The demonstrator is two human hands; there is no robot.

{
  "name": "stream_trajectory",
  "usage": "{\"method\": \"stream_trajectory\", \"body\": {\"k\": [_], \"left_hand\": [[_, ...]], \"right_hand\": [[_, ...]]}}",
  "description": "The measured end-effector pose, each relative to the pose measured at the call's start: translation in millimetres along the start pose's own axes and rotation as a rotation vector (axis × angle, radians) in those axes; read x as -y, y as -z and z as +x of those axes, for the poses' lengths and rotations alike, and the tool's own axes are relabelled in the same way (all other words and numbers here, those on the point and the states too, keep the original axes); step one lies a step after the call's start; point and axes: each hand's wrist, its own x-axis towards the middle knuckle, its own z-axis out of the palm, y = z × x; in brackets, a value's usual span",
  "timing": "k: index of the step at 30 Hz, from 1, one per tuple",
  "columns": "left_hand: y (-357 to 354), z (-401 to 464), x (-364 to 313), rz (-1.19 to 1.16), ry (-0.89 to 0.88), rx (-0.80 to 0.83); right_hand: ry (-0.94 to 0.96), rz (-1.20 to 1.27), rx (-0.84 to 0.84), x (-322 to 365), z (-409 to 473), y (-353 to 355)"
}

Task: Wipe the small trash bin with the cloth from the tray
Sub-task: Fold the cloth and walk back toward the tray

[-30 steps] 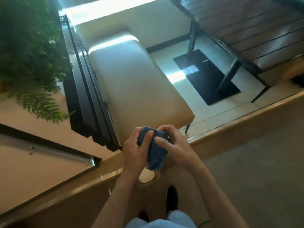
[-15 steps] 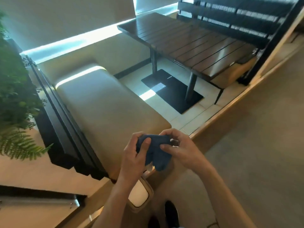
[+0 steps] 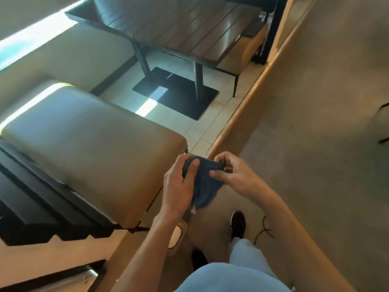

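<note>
Blue cloth point(image 3: 203, 184) hangs gripped between both hands, left hand point(image 3: 179, 186) and right hand point(image 3: 233, 175); a small bin point(image 3: 177, 237), probably the trash bin, sits directly below, nearer the left.

Cloth point(image 3: 203, 186) partly hidden behind left hand point(image 3: 179, 186) — right hand point(image 3: 233, 175) fingertips cover its top edge. Small bin point(image 3: 177, 237) mostly behind left forearm. Table point(image 3: 179, 24) cut by top edge — whole frame motion-blurred.
</note>
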Motion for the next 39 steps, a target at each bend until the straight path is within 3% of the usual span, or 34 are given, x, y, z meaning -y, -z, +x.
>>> {"method": "stream_trajectory", "body": {"k": [9,18,28,39], "left_hand": [[-106.5,65.5,-11.5,0.058,0.095,0.058],[-209.1,133.7,-35.3,0.108,0.173,0.064],[-303.3,246.8,-53.1,0.064,0.211,0.125],[-409.4,444.0,-71.9,-0.048,0.237,0.156]], "right_hand": [[-0.090,0.224,0.006,-34.4,33.8,109.1],[-0.173,0.253,0.025,-43.2,76.3,225.0],[-0.173,0.268,-0.165,-43.3,146.0,328.4],[-0.165,0.289,-0.405,-14.1,293.0,462.6]]}}
